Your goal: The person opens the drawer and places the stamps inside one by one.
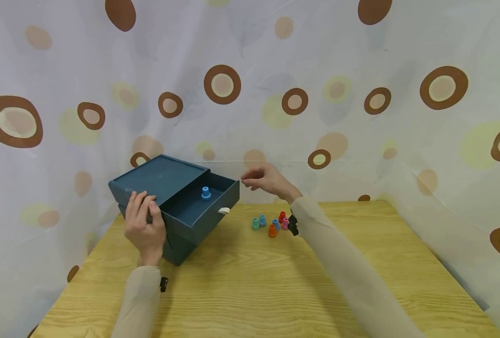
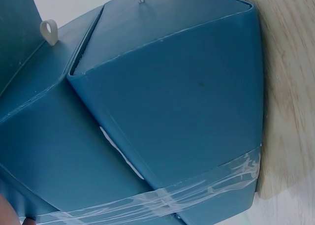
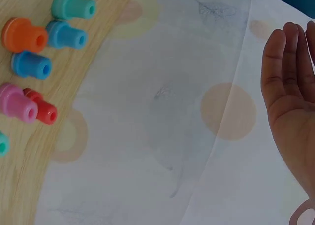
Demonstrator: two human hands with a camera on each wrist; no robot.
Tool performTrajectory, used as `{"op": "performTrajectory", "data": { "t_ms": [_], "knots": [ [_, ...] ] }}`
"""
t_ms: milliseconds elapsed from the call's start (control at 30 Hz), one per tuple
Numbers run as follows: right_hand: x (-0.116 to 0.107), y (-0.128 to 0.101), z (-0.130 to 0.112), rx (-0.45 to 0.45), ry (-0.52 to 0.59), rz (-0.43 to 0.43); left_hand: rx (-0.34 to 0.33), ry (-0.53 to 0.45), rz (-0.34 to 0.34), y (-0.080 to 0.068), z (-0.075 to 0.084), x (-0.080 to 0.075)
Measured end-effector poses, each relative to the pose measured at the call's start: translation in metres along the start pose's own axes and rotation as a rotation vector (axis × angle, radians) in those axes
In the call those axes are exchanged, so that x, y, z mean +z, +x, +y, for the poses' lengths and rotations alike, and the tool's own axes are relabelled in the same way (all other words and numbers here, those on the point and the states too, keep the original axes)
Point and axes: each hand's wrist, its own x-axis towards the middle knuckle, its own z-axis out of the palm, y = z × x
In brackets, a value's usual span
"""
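Note:
A dark blue drawer box stands on the wooden table at the left. Its upper drawer is pulled out, and one blue peg stands inside it. My left hand holds the box's near left corner, fingers over its top edge. My right hand hovers empty in the air just right of the open drawer, fingers relaxed. Several small coloured pegs lie on the table below that hand; orange, teal, blue, pink and red ones show in the right wrist view.
A spotted curtain closes off the back and both sides of the table. The drawer has a white pull tab. In the left wrist view, the box's taped side fills the frame.

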Motion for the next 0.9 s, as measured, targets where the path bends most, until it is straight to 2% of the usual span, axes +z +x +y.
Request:
{"op": "performTrajectory", "data": {
  "t_ms": [333, 900],
  "knots": [
    [-0.012, -0.017, 0.019, 0.038, -0.043, -0.061, 0.022, 0.004, -0.007, 0.000, -0.002, -0.001],
    [-0.033, -0.060, 0.073, 0.125, -0.014, -0.044, 0.018, -0.002, -0.018, 0.001, -0.002, -0.002]
  ]
}}
